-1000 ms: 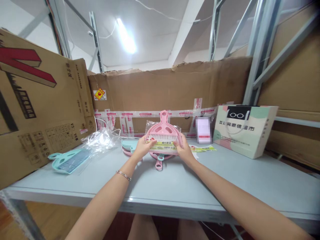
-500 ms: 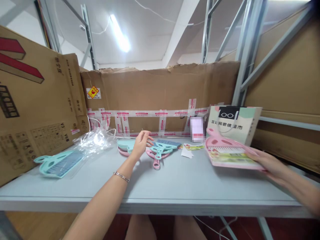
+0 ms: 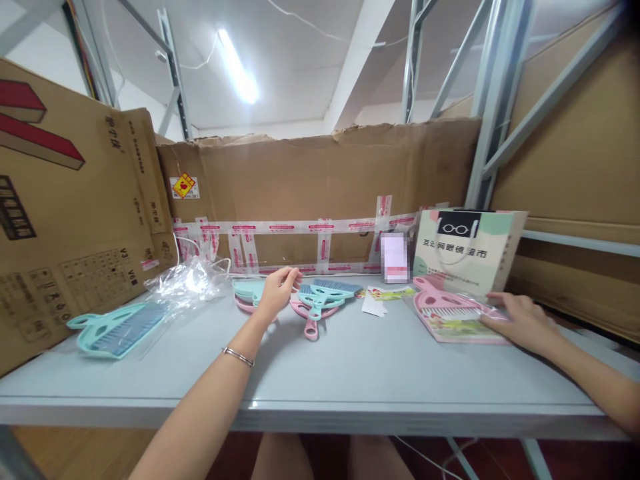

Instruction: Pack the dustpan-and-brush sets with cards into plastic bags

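My right hand (image 3: 525,321) is at the right end of a pink dustpan and brush set (image 3: 447,303), which lies on the table in a clear bag with a printed card. Its fingers are spread, the thumb touching the bag. Loosely bent and seemingly empty, my left hand (image 3: 277,292) hovers in the middle between two piles. To its left are stacked dustpans (image 3: 246,289), turquoise over pink. On its right, turquoise brushes (image 3: 327,293) with blue bristles lie over pink ones (image 3: 311,329). My left fingertips are partly hidden.
A bagged turquoise dustpan and brush (image 3: 120,328) lies at the left by crumpled clear plastic (image 3: 193,283). Small printed cards (image 3: 375,301) lie beyond the middle. A paper bag (image 3: 470,250) and a blurred phone-like panel (image 3: 396,259) stand behind. Cardboard boxes (image 3: 300,177) enclose the table (image 3: 320,380).
My right hand has lowered the bagged pink set onto the table before the paper bag, and its fingers have spread. My left hand has shifted slightly left and down.
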`<control>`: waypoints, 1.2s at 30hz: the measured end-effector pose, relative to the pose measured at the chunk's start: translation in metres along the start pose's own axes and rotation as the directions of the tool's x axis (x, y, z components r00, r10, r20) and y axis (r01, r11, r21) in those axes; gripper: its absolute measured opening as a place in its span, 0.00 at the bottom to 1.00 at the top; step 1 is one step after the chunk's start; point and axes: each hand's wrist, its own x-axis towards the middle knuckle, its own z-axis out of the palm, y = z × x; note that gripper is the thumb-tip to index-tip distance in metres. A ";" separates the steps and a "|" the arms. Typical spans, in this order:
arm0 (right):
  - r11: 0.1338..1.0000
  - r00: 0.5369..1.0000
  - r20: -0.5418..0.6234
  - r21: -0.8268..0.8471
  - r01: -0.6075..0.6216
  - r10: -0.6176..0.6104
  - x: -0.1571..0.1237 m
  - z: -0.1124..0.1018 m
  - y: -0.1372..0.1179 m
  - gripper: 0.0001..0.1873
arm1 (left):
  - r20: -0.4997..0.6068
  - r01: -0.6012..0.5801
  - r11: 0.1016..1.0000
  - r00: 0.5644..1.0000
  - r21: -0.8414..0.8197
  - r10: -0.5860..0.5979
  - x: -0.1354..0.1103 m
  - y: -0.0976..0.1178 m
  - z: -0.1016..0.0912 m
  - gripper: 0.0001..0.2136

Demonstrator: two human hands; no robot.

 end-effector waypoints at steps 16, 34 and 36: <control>0.726 0.729 0.142 0.334 0.601 -0.669 -0.002 -0.025 -0.253 0.18 | -0.093 0.059 0.569 0.995 0.820 0.030 -0.002 -0.006 -0.030 0.08; 0.487 0.907 0.007 0.845 0.220 -0.421 0.003 -0.016 -0.245 0.13 | 0.021 -0.149 0.530 0.970 0.834 0.241 -0.006 0.020 -0.042 0.07; 0.430 0.939 0.039 0.895 0.119 -0.341 0.007 -0.018 -0.244 0.13 | 0.120 -0.281 0.447 0.927 0.849 0.355 -0.006 0.033 -0.039 0.11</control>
